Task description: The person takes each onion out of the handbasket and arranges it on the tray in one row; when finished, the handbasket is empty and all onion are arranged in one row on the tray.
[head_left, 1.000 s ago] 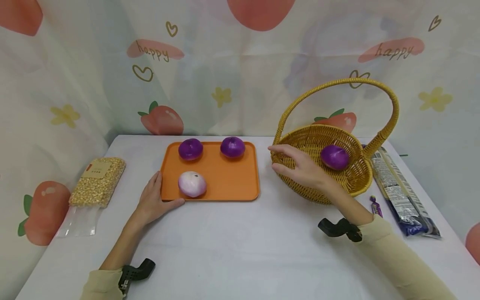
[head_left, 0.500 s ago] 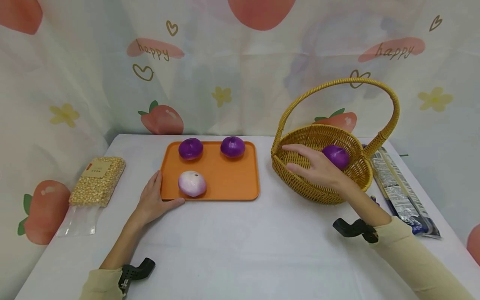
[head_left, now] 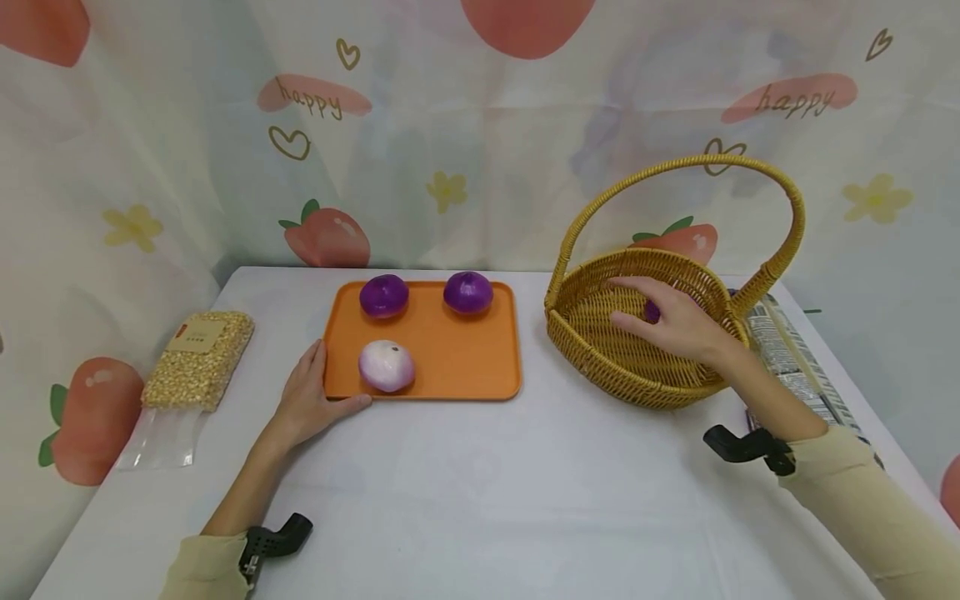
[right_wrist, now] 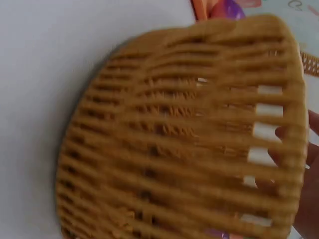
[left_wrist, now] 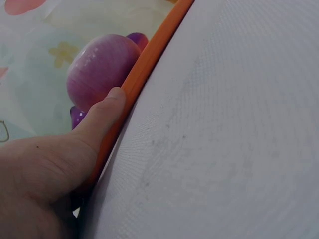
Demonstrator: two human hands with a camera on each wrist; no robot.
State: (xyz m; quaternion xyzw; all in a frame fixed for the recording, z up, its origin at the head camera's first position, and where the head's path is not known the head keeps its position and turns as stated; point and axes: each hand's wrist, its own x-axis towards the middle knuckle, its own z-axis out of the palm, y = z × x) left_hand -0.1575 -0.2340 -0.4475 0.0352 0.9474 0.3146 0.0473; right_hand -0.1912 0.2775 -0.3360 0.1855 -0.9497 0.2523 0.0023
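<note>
Head view: a person sits at a white surface (head_left: 480,492). An orange tray (head_left: 465,367) holds three onions: two purple onions at the back (head_left: 384,296) (head_left: 468,292) and a pale onion (head_left: 386,366) at the front. The left hand (head_left: 307,400) rests flat against the tray's near left corner, fingers relaxed, holding nothing. To the right stands a wicker basket (head_left: 600,350) with a tall handle. The right hand (head_left: 678,321) reaches inside it, fingers spread over a fourth purple onion (head_left: 651,312), mostly hidden; whether the hand grips it cannot be told. By the look of it, one onion is in the basket and three are on the tray. A bag of corn kernels (head_left: 197,362) lies far left; a dark packet (head_left: 795,358) lies beyond the basket.

Left wrist view: the thumb (left_wrist: 102,117) presses along the tray's orange rim (left_wrist: 149,64), the pale onion just behind it.

Right wrist view: the blurred basket wall (right_wrist: 184,149) fills the frame, fingers (right_wrist: 311,199) visible through its gaps.
</note>
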